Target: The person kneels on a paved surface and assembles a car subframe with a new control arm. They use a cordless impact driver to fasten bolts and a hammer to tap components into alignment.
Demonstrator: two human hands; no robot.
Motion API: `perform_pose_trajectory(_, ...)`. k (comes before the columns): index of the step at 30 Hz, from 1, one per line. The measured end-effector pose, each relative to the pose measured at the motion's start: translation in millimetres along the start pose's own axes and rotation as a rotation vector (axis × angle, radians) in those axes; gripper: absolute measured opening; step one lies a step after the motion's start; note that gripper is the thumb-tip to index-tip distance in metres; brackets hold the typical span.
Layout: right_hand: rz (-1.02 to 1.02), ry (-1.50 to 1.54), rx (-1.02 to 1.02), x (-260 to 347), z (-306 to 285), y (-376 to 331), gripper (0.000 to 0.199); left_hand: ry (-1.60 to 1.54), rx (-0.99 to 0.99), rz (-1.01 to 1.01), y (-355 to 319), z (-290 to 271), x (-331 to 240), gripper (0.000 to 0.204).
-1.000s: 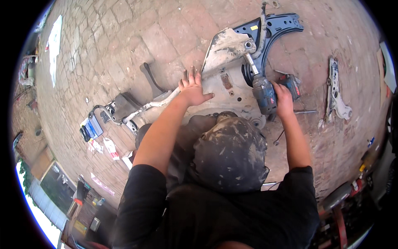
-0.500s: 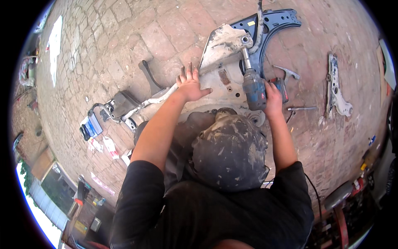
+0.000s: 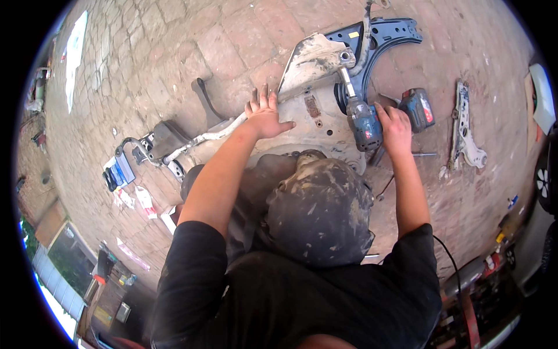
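The impact wrench (image 3: 365,127) sits at two o'clock from the view's centre, its long axis tilted, socket end pointing between eleven and twelve toward the pale metal frame (image 3: 305,125). The right hand's (image 3: 396,129) grip curls around its handle; at nine o'clock from it, the left hand (image 3: 266,121) rests with fingers spread on the frame.
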State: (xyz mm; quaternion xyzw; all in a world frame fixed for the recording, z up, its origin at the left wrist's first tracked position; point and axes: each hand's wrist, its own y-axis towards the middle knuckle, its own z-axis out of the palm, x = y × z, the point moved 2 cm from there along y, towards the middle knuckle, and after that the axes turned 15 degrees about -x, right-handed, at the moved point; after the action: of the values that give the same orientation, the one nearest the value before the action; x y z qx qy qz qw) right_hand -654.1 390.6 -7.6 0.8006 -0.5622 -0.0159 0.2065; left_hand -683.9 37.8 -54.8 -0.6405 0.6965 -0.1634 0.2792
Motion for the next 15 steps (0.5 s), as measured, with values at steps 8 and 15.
perform_pose_trajectory(8,0.433,0.349,0.062,22,20,-20,0.054,-0.01,-0.025,0.002,0,0,0,0.121)
perform_pose_trajectory(15,0.259,0.312,-0.141,3,33,-25,0.052,0.0,-0.023,0.005,1,1,0,0.122)
